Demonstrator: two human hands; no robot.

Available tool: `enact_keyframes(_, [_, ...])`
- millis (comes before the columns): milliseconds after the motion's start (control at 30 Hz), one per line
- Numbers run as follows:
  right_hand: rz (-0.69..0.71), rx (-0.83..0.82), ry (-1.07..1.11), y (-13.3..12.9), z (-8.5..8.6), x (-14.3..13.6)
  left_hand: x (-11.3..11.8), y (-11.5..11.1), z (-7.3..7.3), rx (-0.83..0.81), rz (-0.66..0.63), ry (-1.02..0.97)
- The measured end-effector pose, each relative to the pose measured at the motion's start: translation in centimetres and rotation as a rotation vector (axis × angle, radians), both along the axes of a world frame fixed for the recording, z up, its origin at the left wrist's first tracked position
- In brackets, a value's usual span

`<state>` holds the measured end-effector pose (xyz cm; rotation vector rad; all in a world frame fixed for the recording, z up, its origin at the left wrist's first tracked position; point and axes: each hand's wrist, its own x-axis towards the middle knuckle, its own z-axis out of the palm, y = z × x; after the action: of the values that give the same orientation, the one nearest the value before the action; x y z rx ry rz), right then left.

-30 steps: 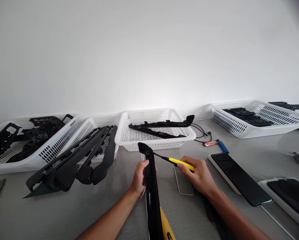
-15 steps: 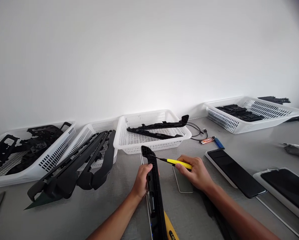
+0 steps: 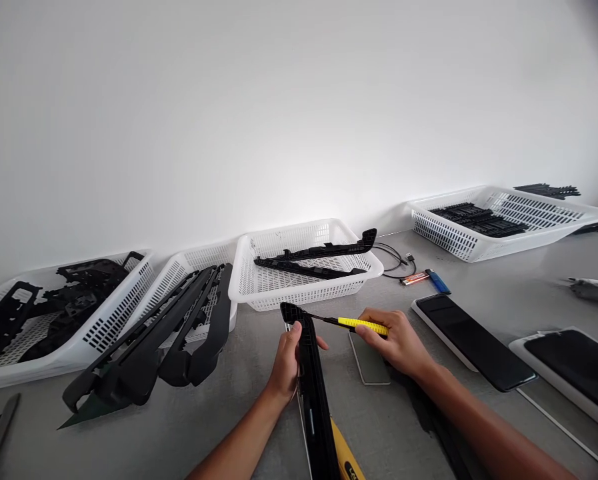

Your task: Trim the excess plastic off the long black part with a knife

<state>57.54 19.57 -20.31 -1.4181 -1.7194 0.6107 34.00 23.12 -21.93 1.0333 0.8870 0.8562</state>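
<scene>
My left hand [image 3: 286,365] is closed around a long black plastic trim piece [image 3: 313,393], thumb on its near face and fingertips showing past its right side. The piece stands steeply, its hooked, ribbed end at the top. My right hand [image 3: 396,339] grips a yellow-handled utility knife [image 3: 356,325]. Its thin dark blade points left and meets the edge of the trim piece just below the hooked end; whether it cuts in cannot be made out. Behind the lower part of the trim shows a yellow object [image 3: 346,455] with dark lettering, partly hidden.
Ahead, a white basket [image 3: 306,293] holds two similar trims. More black parts fill baskets at left [image 3: 119,320] and far right [image 3: 471,250]. Long dark trims [image 3: 166,333] overhang another basket. Right are a blue lighter [image 3: 437,281], a cable [image 3: 393,272] and a phone [image 3: 471,340] on a white box.
The trim piece's top has dropped slightly, and my left thumb sits nearer its hooked end. The knife has shifted a little to the right, its blade still at the trim's edge.
</scene>
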Motion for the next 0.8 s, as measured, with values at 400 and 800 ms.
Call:
enact_keyframes(400, [-0.014, -0.028, -0.031, 0.3, 0.2, 0.6, -0.1, 0.0, 0.3, 0.051, -0.011, 0.029])
enact_keyframes(800, [-0.022, 0.001, -0.034, 0.4, -0.1, 1.1, -0.1, 0.1, -0.2, 0.006, -0.009, -0.012])
